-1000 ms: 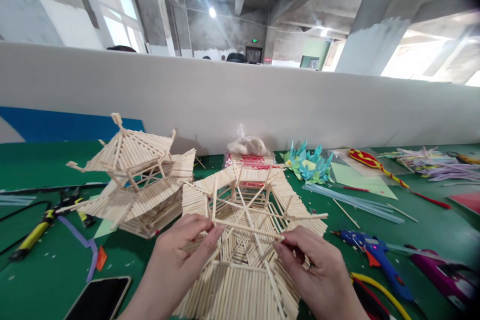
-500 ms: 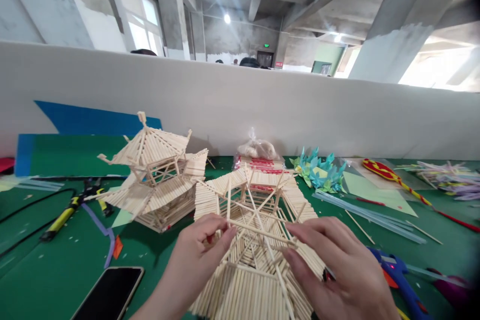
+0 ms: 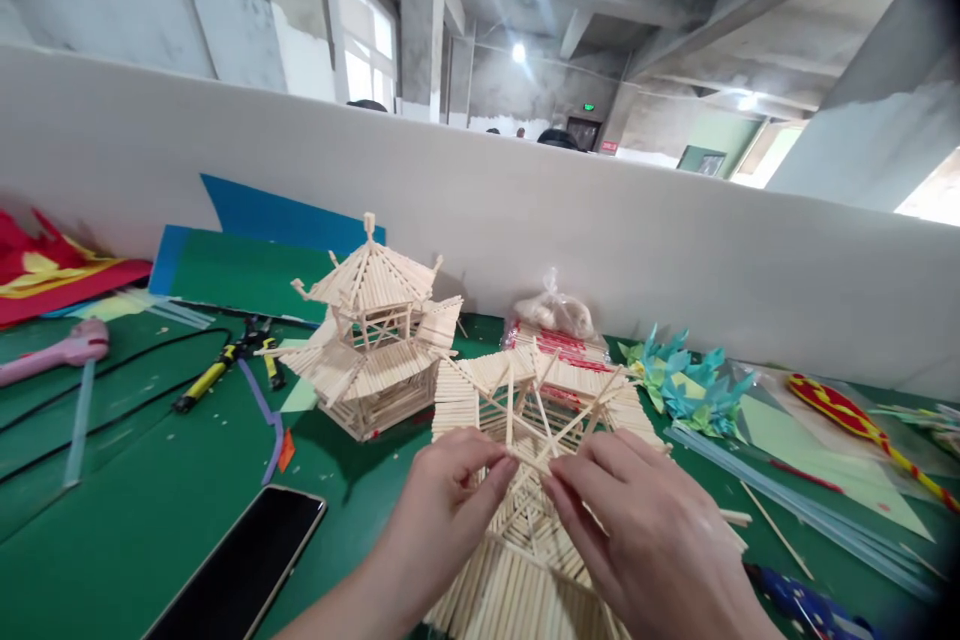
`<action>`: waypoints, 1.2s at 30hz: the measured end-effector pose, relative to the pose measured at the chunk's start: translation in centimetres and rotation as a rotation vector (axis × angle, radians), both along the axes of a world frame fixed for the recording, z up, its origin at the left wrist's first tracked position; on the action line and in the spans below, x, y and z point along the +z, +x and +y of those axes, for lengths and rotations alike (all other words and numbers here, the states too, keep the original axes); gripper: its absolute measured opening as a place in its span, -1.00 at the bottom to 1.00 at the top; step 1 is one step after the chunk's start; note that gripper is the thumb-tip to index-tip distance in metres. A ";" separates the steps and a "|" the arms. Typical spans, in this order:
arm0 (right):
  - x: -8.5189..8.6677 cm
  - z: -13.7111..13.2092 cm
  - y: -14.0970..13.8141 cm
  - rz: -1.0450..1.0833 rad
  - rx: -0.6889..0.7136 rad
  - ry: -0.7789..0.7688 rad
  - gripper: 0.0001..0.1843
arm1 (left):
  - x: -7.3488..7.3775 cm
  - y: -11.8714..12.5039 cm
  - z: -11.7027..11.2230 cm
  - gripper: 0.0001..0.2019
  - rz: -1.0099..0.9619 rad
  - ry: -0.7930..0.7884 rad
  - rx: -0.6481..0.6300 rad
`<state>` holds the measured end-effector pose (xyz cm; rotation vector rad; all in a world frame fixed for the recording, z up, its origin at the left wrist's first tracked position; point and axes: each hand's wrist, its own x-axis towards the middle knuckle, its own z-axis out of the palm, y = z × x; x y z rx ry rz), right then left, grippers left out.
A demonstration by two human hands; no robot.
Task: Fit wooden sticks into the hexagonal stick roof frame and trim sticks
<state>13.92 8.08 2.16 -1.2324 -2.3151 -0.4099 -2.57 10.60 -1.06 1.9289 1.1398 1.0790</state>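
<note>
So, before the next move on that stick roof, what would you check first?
1. Grip of the left hand on the cross stick: ok, pinched.
2. Grip of the right hand on the same stick: cannot tell, thumb hidden.
3. The roof frame sitting flat on the table: cannot tell, hands cover its front.
4. The finished pagoda upright, left of the frame: ok.
5. The phone lying apart from both hands: ok.

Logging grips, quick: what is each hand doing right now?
Left hand: closed, pinching a stick over the stick roof.
Right hand: closed, pinching the same stick.
</note>
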 end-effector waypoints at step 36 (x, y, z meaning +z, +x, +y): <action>0.0 -0.2 -0.2 0.118 -0.037 -0.081 -0.77 | -0.2 -0.3 0.0 -0.82 0.033 -0.025 0.019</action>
